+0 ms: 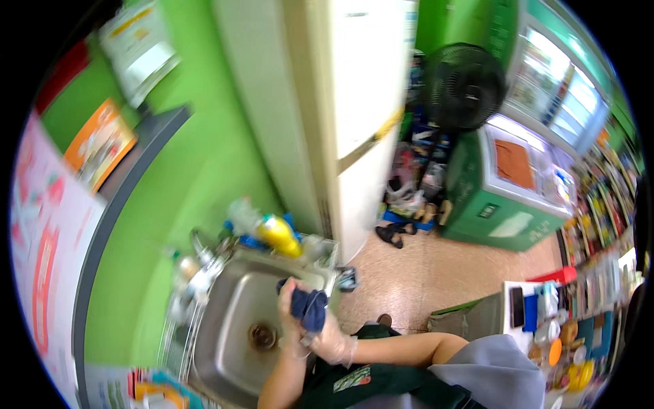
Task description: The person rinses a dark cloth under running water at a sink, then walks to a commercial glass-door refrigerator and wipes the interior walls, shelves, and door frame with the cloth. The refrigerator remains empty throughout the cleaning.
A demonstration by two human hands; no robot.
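Over the right side of a metal sink (228, 307), a bunched dark blue cloth (310, 309) is squeezed between my two hands. My left hand (289, 319) is closed round its left side. My right hand (334, 343) grips it from below and from the right. Thin clear gloves cover both hands, loose at the wrists. Some of the fingers are hidden behind the cloth or smeared by motion. Below the hands, the round drain (263, 337) shows in the basin.
A yellow bottle (279, 235) stands at the sink's far rim, beside the faucet (204, 252). More bottles line a wire rack (178, 341) at the left. Beyond are a white door-like panel (368, 136), a black fan (466, 88) and a green chest freezer (494, 204).
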